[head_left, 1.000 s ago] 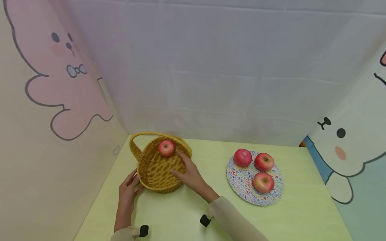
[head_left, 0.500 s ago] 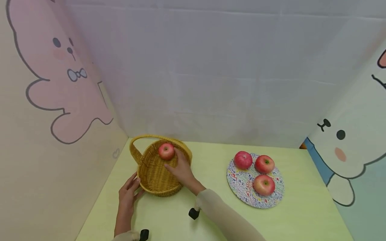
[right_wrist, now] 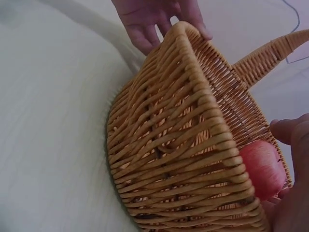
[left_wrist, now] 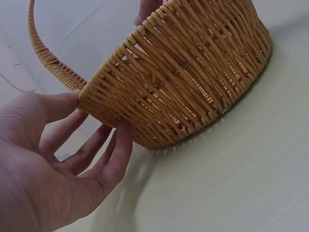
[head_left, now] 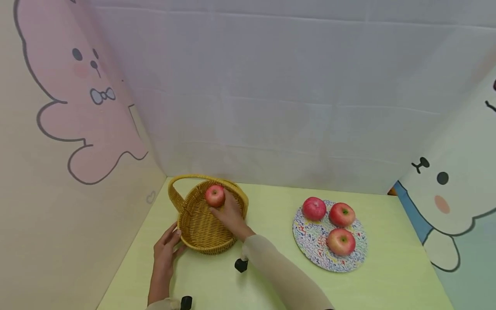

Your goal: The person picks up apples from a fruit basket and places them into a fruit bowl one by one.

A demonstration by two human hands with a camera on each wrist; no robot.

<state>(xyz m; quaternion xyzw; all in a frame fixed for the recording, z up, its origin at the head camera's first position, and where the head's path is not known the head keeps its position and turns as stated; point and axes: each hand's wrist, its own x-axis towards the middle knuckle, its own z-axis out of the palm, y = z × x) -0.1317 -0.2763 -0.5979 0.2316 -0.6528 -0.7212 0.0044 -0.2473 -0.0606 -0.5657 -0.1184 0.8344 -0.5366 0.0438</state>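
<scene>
A round yellow-brown wicker basket (head_left: 203,232) with an arched handle stands at the table's back left. My left hand (head_left: 165,252) holds its left front rim; in the left wrist view the thumb lies at the rim (left_wrist: 104,71) and the fingers touch the outer wall. One red apple (head_left: 215,195) lies inside at the far side. My right hand (head_left: 231,215) reaches in over the right rim, with its fingers and thumb around this apple. In the right wrist view the apple (right_wrist: 263,169) shows between thumb and fingers, partly hidden by the hand.
A round plate with a colourful speckled pattern (head_left: 310,243) lies to the right. On it are two apples (head_left: 342,215) with stems visible and one pinker round fruit (head_left: 314,209). White cloth walls with cartoon animals edge the pale yellow table (head_left: 267,202) at left, back and right.
My right hand has moved left and deeper into the basket, from beside the apple to around it. My left hand has stayed at the rim. The view has shifted slightly.
</scene>
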